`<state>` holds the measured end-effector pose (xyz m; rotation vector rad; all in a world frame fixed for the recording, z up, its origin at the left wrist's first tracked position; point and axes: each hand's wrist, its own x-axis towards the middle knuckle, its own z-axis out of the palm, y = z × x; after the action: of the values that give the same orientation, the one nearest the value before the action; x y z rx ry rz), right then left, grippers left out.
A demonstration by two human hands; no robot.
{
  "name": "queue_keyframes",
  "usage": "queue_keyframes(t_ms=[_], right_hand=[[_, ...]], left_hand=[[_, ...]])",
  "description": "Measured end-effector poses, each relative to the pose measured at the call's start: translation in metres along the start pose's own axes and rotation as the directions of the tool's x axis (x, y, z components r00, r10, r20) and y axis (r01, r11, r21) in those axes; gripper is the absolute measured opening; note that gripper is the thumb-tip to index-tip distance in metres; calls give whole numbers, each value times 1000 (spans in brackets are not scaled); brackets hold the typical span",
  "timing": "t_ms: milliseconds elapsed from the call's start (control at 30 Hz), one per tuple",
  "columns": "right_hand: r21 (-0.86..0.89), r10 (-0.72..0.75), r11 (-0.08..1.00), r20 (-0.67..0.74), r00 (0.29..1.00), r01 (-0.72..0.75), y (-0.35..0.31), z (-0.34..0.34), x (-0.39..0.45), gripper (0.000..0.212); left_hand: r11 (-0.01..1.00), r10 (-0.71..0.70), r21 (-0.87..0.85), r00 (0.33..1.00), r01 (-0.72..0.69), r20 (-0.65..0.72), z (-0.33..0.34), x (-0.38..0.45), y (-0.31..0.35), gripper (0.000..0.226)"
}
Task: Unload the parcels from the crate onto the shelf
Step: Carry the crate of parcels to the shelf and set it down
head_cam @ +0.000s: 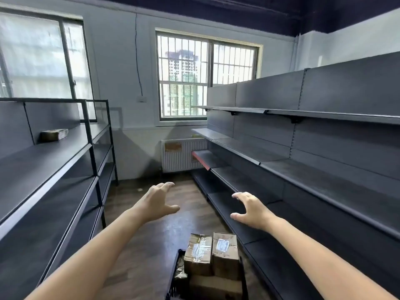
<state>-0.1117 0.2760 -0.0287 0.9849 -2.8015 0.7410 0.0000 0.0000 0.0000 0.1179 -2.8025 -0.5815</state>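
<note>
Dark shelving runs down both sides of the aisle — the long tiered shelf (303, 152) on the right, an open metal rack (54, 161) on the left with one wrapped parcel (54, 134) lying on its upper level. Down on the wooden floor (151, 239), just beside the right-hand shelf's base, sits the black crate (174, 276), cardboard parcels (213, 254) stacked inside and standing above its rim. Above it both arms are stretched forward — the left hand (158, 202) and right hand (251, 210) well apart, fingers spread, gripping nothing.
</note>
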Motion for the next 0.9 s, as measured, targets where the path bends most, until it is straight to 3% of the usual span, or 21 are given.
queue_keyframes(t_ms=[500,900], right_hand=[[64,132,989,19,991,-133,58,57,111,65],[139,164,974,128,978,-181,137,113,192,63]], left_hand=[[982,-83,-158,990,100,114,76,113,-85,72],[982,-151,-77,957,174,247,145,197,-115,66]])
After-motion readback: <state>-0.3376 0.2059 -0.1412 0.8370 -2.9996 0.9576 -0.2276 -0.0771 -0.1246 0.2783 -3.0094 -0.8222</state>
